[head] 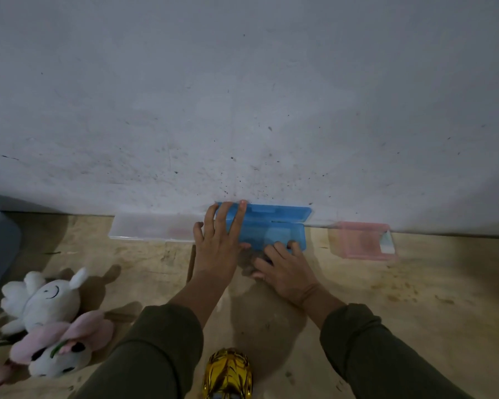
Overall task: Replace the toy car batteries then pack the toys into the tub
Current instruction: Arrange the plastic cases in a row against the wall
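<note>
From the head view, the blue case (271, 228) lies open against the far wall, its long axis running left to right, directly ahead of both hands. The left hand (218, 243) rests spread, fingers straight, over the case's left end. The right hand (283, 272) has fingers curled at the near edge; whether it pinches anything cannot be told. The gold toy car (228, 372) sits near, between the sleeves. No writing is legible.

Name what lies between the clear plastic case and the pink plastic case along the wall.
In the head view, an open blue plastic case, with the left hand and right hand on it.
</note>
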`<state>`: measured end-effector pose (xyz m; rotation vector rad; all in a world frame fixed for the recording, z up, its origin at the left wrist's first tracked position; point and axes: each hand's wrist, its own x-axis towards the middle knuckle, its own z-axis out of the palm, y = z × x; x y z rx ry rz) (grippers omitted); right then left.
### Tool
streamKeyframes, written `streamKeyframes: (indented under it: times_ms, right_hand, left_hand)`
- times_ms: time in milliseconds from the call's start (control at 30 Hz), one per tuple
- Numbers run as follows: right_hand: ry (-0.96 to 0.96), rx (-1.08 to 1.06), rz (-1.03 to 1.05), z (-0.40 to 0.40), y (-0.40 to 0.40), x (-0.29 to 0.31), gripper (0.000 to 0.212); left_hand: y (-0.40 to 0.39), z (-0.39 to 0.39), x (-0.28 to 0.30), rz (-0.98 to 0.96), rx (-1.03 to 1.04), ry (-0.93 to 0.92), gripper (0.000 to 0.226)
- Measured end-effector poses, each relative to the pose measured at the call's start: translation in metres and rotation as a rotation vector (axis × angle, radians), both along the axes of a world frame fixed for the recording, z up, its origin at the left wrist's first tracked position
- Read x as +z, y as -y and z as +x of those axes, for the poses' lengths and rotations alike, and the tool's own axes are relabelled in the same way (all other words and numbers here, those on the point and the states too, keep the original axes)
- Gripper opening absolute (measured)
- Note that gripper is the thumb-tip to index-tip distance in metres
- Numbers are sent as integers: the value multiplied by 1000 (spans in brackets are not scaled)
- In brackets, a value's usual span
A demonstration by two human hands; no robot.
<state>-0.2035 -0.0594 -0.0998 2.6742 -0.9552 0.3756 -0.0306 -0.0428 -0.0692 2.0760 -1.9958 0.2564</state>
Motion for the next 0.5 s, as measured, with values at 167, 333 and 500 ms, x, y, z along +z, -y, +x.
streamKeyframes:
  times_ms: [167,333,500]
  right_hand:
    - [10,-32,-41,-2,-1,0,41]
    - [105,-101,-68,0,-2,5,51]
    - [144,-268,11,9,-2,11,59]
  left_hand:
    - [-2,0,4,24,6,-18,100]
    - [-5,-2,9,72,32,-15,99]
    - [-13,-2,12,103,36,28,83]
